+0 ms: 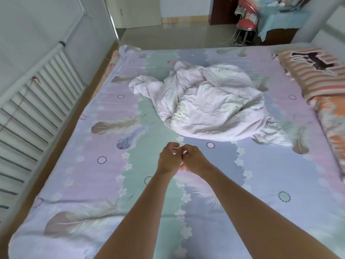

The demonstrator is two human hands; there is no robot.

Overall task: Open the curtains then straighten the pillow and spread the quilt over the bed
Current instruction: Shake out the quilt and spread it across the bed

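A pale pink quilt (203,101) lies crumpled in a heap on the middle of the bed (93,165), which has a pastel feather-print sheet. A striped pillow (315,73) with a dark figure on it rests at the bed's right end, above an orange patterned pillow (334,124). My left hand (168,159) and my right hand (194,159) are held together over the sheet, just short of the quilt's near edge. Both have curled fingers and touch each other, with nothing in them. No curtains are in view.
A white radiator (37,94) runs along the wall on the left, with a narrow strip of floor beside the bed. Past the bed lies tiled floor (168,34), a red stool (246,27) and a table under a blue cloth (280,21).
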